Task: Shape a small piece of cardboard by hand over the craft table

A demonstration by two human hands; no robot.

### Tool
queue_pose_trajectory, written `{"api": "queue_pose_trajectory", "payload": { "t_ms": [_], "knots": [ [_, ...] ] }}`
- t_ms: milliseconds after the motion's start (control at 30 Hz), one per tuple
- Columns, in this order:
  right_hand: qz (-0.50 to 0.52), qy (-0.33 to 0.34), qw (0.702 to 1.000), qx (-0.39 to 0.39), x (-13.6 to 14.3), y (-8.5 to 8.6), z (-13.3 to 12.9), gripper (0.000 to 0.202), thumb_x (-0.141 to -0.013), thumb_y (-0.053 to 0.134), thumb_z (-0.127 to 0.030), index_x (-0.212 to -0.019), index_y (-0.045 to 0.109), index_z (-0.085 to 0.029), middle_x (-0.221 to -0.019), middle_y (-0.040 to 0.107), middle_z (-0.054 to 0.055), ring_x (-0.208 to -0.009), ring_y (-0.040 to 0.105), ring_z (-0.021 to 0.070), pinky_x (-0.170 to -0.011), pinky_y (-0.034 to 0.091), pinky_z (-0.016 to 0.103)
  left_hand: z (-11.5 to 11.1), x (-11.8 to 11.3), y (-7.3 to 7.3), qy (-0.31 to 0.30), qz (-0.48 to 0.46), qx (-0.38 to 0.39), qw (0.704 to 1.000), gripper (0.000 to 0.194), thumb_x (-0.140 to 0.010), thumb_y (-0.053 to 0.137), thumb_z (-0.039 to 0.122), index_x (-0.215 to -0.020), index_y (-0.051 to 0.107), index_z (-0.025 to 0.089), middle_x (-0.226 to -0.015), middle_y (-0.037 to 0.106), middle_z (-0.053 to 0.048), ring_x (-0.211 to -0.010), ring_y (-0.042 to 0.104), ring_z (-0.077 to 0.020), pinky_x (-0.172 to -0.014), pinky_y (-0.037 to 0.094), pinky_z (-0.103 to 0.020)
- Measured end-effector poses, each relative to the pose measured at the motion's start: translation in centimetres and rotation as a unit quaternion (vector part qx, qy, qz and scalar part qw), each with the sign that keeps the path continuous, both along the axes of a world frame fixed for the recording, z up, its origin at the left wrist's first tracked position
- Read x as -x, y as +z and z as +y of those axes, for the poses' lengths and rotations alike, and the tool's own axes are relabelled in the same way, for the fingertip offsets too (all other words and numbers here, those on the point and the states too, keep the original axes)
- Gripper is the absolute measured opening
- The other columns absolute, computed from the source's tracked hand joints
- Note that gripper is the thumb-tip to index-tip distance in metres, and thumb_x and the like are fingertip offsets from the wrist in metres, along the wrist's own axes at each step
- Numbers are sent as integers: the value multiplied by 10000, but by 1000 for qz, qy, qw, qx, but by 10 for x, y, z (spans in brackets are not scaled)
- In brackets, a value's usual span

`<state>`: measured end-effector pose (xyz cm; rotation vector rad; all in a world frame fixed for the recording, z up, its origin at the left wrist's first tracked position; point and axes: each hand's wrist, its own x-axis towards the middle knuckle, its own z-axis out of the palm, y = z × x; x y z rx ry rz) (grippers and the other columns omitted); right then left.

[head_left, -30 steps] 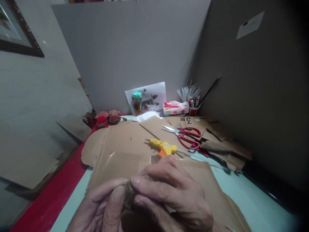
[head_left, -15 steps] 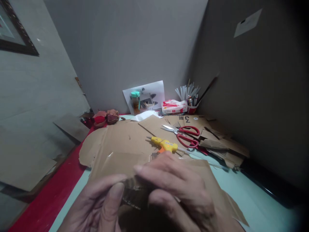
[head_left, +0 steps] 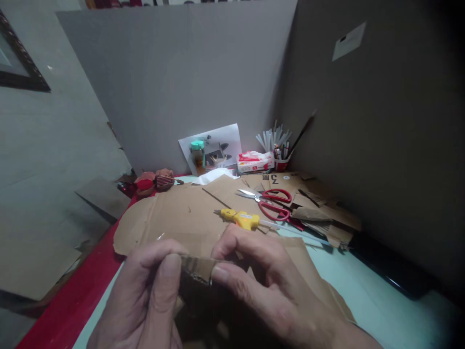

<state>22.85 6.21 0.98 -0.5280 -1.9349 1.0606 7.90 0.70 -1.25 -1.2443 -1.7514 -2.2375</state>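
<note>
Right now your left hand [head_left: 145, 295] and right hand [head_left: 269, 286] both pinch the cardboard strip [head_left: 196, 267] held low over the table [head_left: 374, 300]; likely light, bendy, crushable, so grip the ends.

- The cardboard strip [head_left: 196, 268] was brown, its edge ribbed with corrugation.
- The glue gun [head_left: 241, 219] was yellow.
- The scissors [head_left: 271, 202] were fitted with red handles.
- The counter [head_left: 381, 310] was pale mint, edged in red.
- The jar [head_left: 198, 154] was capped in teal.
</note>
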Motion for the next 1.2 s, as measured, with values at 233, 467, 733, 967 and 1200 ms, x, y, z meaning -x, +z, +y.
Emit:
{"api": "queue_pose_trajectory", "payload": {
  "t_ms": [233,467,733,967,1200],
  "knots": [
    [96,34,988,120,8,-12,-5,150,-900,646,-286,-785,598,-205,-714,557,-42,-652,503,116,-556,396,221,17,-36,18,-3,34,33,999,248,-795,726,597,-867,718,360,-666,677,15,-637,701,-253,-436,556,-316],
    [57,38,995,66,2,-5,-2,252,-939,697,-128,-726,574,-184,-728,557,-57,-718,529,101,-639,407,209,6,-32,5,28,72,50,996,288,-894,643,593,-840,703,317,-662,647,27,-574,626,-199,-442,479,-291],
    [55,68,992,91,7,-11,-2,302,-942,651,-117,-687,508,-190,-668,522,-61,-652,511,98,-560,397,194,4,-17,-16,73,129,8,989,249,-980,623,455,-810,738,312,-690,641,77,-565,532,-92,-481,381,-216],
    [46,46,996,60,6,-9,-9,335,-912,640,-58,-668,448,-185,-667,492,-65,-641,479,78,-578,377,192,3,-18,-19,74,75,11,994,250,-933,668,491,-785,745,304,-603,631,73,-474,524,-104,-438,374,-243],
    [83,61,994,37,11,-12,-9,341,-909,585,-82,-691,367,-228,-679,448,-46,-614,425,114,-557,357,276,2,-19,-21,104,65,19,992,276,-934,647,509,-779,726,295,-629,626,51,-543,537,-139,-488,373,-282]
  ]
}}
